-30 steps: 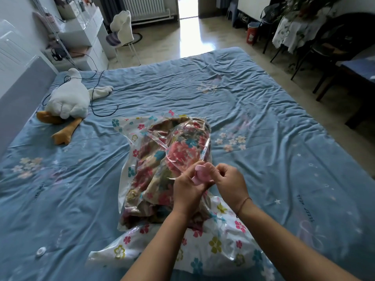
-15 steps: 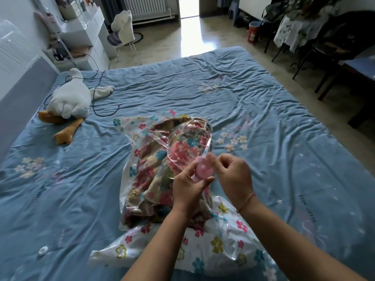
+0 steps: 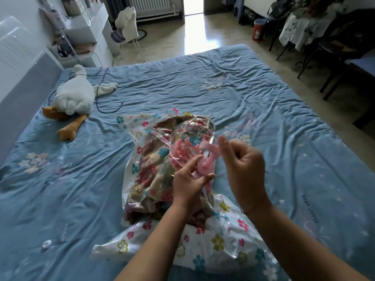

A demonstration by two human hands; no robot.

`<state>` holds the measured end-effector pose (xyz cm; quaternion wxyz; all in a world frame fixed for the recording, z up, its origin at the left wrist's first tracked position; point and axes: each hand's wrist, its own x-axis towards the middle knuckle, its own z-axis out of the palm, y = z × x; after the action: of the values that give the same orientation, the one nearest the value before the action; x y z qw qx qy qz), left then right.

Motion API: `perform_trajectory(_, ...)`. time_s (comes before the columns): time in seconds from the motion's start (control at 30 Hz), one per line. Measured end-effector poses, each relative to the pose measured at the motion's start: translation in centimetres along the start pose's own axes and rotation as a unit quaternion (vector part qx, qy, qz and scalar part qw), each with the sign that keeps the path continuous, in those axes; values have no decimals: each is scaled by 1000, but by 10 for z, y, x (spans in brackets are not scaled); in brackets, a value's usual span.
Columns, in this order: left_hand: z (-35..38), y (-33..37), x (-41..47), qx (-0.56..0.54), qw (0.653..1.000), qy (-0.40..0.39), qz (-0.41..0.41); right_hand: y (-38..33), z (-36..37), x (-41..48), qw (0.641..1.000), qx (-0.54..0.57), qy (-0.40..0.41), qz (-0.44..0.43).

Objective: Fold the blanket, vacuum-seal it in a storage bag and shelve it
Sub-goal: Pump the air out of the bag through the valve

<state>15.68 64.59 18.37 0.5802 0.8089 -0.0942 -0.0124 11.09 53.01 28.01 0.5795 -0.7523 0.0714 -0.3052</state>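
Observation:
A flower-patterned blanket (image 3: 154,165) lies bundled inside a clear vacuum storage bag (image 3: 223,240) printed with flowers, in the middle of the blue bed (image 3: 203,88). My left hand (image 3: 186,185) holds the bag's round pink valve (image 3: 204,166) between thumb and fingers. The pink valve cap (image 3: 210,150) stands flipped up off the valve on its strap. My right hand (image 3: 243,169), blurred and with curled fingers, is at the cap's right edge and seems to pinch it.
A white plush goose (image 3: 75,98) and a black cable (image 3: 101,92) lie at the bed's far left by the grey headboard (image 3: 20,88). A small white disc (image 3: 46,244) sits near left. Dark chairs (image 3: 334,47) stand beyond the bed's right edge.
The pink cap, closed under both hands before, is now lifted off the valve. My right hand has moved up and to the right; the left hand stays on the valve.

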Motion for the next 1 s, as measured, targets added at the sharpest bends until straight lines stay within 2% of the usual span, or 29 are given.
perform_trajectory(0.07, 0, -3, 1, 3, 1000, 0, -4, -26, -4, 6, 995, 67, 44, -51)
perform_trajectory(0.13, 1, -4, -1, -1, 1000, 3, -9, -21, -1, 1, 997, 38, 45, -58)
perform_trajectory(0.2, 2, -3, -4, 0, 1000, 5, -6, 13, 6, -10, 999, -35, -6, -4)
perform_trajectory(0.27, 4, -2, -7, -6, 1000, -5, -10, 44, 10, -15, 986, -120, -74, 93)
perform_trajectory(0.33, 2, -1, -8, -12, 1000, -8, -14, 51, 12, -13, 979, -141, -89, 117)
perform_trajectory(0.4, 0, -1, -4, -1, 1000, -3, -11, 26, 8, -3, 992, -99, -53, 49)
perform_trajectory(0.47, -2, -3, -1, 0, 1000, -1, -15, -11, 3, 5, 1000, -11, 1, -27)
perform_trajectory(0.53, -2, -5, -1, 2, 1000, 1, -18, -26, 1, 6, 996, 46, 37, -71)
perform_trajectory(0.57, -1, -6, -1, 3, 1000, 3, -18, -22, 3, 3, 996, 36, 40, -74)
perform_trajectory(0.6, 0, -6, -3, 2, 1000, 5, -18, -11, 6, -3, 998, 9, 31, -59)
perform_trajectory(0.67, 2, -6, -6, 2, 1000, 5, -19, 27, 11, -13, 996, -70, -36, 28)
perform_trajectory(0.73, 3, -4, -10, -5, 1000, -6, -20, 52, 12, -16, 976, -145, -106, 121)
perform_trajectory(0.77, 3, -3, -10, -10, 1000, -5, -19, 53, 12, -15, 974, -149, -108, 130)
perform_trajectory(0.83, 1, -2, -8, -11, 1000, 2, -17, 32, 8, -6, 990, -103, -65, 74)
perform_trajectory(0.93, -2, -3, -4, -7, 1000, 3, -20, -14, 1, 3, 998, 63, 17, -27)
perform_trajectory(1.0, -1, -3, -5, -10, 1000, 4, -26, -17, 4, -1, 996, 65, 35, -55)
